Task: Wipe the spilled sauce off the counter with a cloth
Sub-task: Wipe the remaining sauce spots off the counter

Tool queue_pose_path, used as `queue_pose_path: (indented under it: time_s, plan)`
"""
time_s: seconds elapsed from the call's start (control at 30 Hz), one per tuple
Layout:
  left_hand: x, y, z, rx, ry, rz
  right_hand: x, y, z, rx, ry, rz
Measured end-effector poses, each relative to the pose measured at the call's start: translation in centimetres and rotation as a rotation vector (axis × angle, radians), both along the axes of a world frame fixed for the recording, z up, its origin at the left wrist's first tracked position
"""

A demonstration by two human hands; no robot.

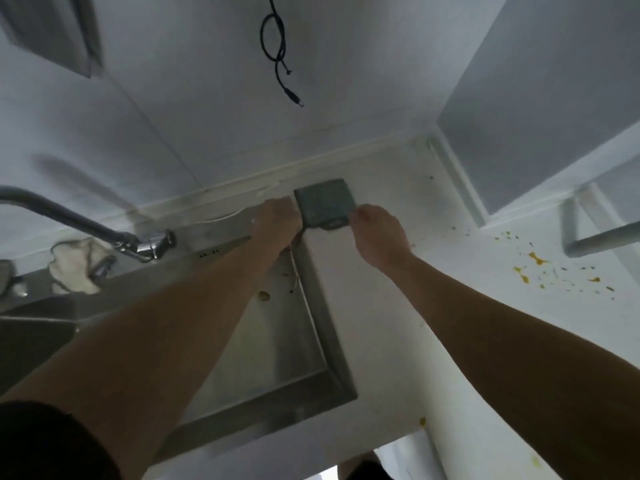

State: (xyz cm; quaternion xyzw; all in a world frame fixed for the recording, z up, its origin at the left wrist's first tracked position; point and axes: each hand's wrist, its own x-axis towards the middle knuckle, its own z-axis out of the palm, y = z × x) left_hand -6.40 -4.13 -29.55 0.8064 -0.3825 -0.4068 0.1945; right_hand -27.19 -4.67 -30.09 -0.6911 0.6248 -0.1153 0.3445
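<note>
A folded grey-green cloth (323, 202) at the back of the white surface (398, 341) is pinched at its near corners by the left hand (277, 220) and right hand (377, 233), while the sauce spill (536, 268) is seen well off toward the right hand's side.

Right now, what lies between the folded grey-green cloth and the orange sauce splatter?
Only bare white counter between cloth and splatter, besides the right hand, head view.

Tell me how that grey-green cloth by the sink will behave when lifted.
The cloth lies flat and squarely folded, so it will probably droop and unfold once raised. Both the left hand and right hand are at its corners, suggesting it is light but floppy.
</note>
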Motion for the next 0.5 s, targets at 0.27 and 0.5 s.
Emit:
queue_pose_path:
  time_s: [0.27, 0.5]
  plan:
    - [0.6, 1.8, -3.2, -0.121, -0.155, 0.028, 5.4, -5.0, -6.0, -0.164, 0.392, 0.534]
    - [-0.6, 0.3, -6.8, -0.243, -0.236, -0.018, 5.1, -7.0, -9.6, -0.168, 0.426, 0.768]
